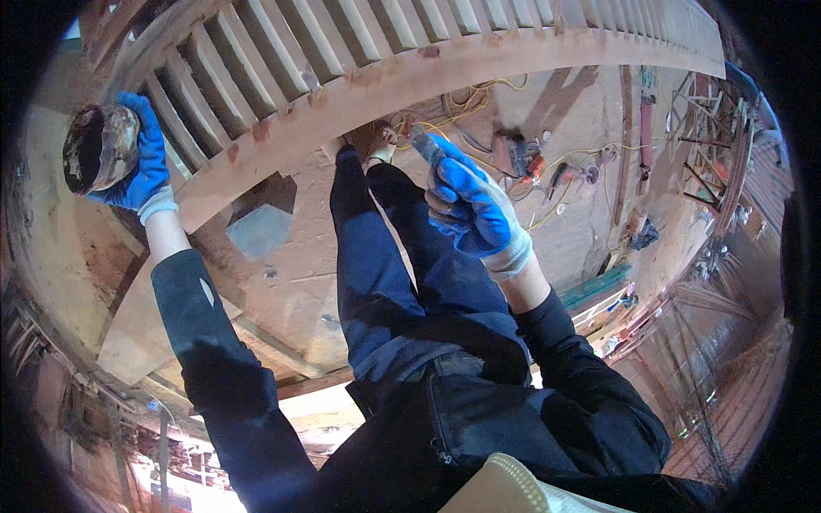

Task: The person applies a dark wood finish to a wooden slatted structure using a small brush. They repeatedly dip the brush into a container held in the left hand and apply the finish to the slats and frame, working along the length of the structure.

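Note:
My left hand [147, 162], in a blue-coated glove, is wrapped round a stained, round tub [118, 147] with a dark, crusted inside. The tub is tilted with its mouth to the left, beside the left end of a long slatted wooden piece [359, 90]. My right hand [475, 205], gloved the same way, is closed on a flat, greyish blade-like piece [425, 147] whose end sticks out past the fingers; its handle, if any, is hidden. That hand is held in front of my right leg, below the slatted piece's lower rail and apart from it.
Yellow cords [483, 158] and orange-and-black power tools [534, 165] lie on the dusty floor to the right. A pale blue-grey sheet [259, 232] lies left of my legs. Metal frames [708, 171] and green lengths [599, 288] stand or lie farther right.

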The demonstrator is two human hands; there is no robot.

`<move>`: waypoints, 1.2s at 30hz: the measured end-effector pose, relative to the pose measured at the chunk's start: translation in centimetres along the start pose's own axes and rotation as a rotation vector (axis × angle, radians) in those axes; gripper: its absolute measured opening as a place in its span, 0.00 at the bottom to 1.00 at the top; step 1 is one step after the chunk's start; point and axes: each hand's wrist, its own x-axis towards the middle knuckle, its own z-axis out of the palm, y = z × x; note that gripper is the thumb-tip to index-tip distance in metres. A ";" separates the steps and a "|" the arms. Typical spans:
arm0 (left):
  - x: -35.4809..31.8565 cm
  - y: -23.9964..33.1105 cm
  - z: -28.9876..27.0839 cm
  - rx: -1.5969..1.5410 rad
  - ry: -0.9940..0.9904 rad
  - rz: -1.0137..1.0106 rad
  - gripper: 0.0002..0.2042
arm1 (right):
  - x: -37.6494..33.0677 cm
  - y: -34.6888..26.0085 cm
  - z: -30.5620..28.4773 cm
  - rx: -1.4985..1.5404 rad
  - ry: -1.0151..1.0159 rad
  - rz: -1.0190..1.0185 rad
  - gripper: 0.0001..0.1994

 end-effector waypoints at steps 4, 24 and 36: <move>0.0 0.1 0.1 0.037 -0.038 -0.008 0.42 | -0.7 -0.3 0.1 0.071 0.025 -0.024 0.24; -15.7 7.2 1.5 -0.268 -0.058 0.249 0.32 | 3.8 4.5 8.8 -0.923 0.147 -0.253 0.20; -25.1 8.6 -3.4 -0.271 0.273 0.244 0.18 | 12.6 15.2 14.8 -2.233 -0.044 -0.833 0.32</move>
